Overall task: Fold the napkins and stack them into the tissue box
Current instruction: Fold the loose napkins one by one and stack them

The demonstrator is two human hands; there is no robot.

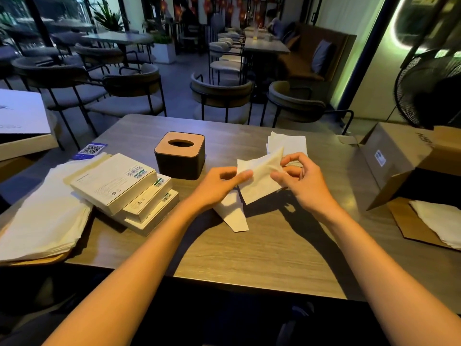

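Both hands hold one white napkin (260,178) just above the middle of the table. My left hand (219,184) pinches its left edge. My right hand (298,176) pinches its upper right corner with curled fingers. A folded napkin (234,216) lies flat under the held one. More white napkins (287,144) lie behind my right hand. The dark tissue box (180,156) with a wooden lid and an oval slot stands to the left of the hands.
A thick stack of flat napkins (42,216) lies at the left table edge, with three white boxes (124,191) on it. An open cardboard carton (409,158) and more napkins (441,221) are at the right. Chairs stand beyond the table.
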